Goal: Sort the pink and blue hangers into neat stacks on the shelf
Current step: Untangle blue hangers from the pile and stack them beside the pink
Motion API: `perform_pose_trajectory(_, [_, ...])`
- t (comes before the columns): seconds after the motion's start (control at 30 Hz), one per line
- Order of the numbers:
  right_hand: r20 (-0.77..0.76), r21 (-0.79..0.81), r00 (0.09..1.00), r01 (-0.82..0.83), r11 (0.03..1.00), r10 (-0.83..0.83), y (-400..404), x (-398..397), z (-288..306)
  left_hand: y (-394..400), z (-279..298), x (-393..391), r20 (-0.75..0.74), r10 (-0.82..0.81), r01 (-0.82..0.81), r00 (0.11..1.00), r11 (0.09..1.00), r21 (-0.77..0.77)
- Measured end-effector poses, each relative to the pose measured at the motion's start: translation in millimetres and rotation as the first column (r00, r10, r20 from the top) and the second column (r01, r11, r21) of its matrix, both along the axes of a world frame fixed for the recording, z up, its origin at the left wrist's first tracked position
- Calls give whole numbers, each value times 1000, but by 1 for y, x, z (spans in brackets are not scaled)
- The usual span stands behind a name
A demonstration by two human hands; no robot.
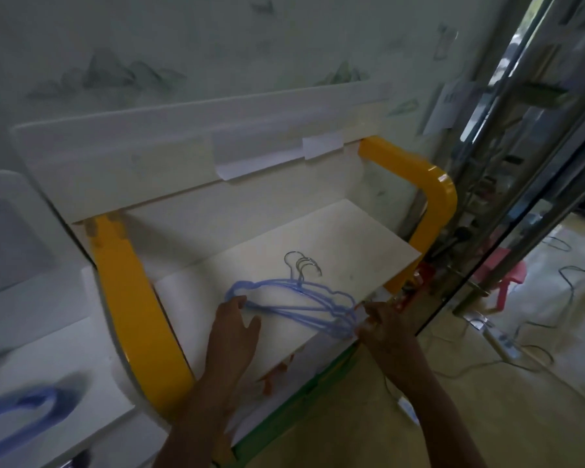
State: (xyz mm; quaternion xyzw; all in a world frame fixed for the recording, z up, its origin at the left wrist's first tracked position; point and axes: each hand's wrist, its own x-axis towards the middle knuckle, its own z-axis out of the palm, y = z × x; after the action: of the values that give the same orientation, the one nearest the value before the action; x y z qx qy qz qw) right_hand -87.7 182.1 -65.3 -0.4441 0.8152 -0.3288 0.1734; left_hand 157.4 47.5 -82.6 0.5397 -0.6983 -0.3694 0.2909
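Observation:
A small stack of blue hangers point(298, 300) with metal hooks point(301, 263) lies on the white shelf point(352, 238), hooks pointing to the back. My left hand point(235, 327) rests flat on the shelf, fingertips touching the stack's left end. At the stack's right end, near the shelf's front right corner, my right hand point(382, 324) pinches the hanger ends. Another blue hanger point(31, 410), blurred, lies on a white surface at the lower left. No pink hanger is in view.
Yellow curved supports point(132, 315) frame the shelf left and right. A white panel point(190, 143) overhangs the back. A glass door with metal frame point(520, 197) stands to the right. A pink stool point(507, 275), cables and a power strip point(500, 339) lie on the floor.

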Motion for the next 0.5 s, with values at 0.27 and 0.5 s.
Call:
perform_pose_trajectory(0.27, [23, -4, 994, -111, 994, 111, -35, -19, -27, -24, -25, -11, 44, 155, -157, 987, 987, 41])
perform_pose_trajectory(0.5, [64, -4, 975, -212, 977, 212, -61, -43, -40, -42, -23, -23, 9, 275, -275, 961, 957, 92])
